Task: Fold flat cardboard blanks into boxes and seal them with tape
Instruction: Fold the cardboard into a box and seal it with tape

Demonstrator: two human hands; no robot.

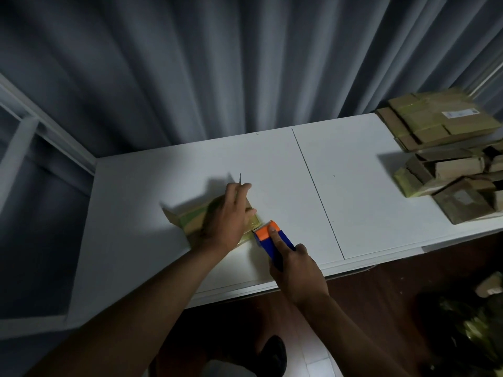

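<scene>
- Small cardboard box, partly folded and banded with yellowish tape, lying on the white table near the front edge, left of the dark seam line that crosses the tabletop.
- Left hand laid flat over the box, fingers straight and spread, pressing down (much of the box hidden beneath the palm).
- Thin dark mark or stick just beyond the left fingertips, still left of the seam; too small to identify.
- Blue-and-orange tape dispenser touching the box's right end, orange head against the tape, between box and seam.
- Right hand wrapped around the dispenser's blue handle, index finger stretched along the top onto the orange part.
- Heap of taped cardboard boxes and flat blanks well right of the seam, at the table's far right end.
- Grey pleated curtain behind the table.
- Dark shoe on the floor below the table's front edge.
- More yellowish-taped cardboard on the floor, low and right of the seam, blurred.
</scene>
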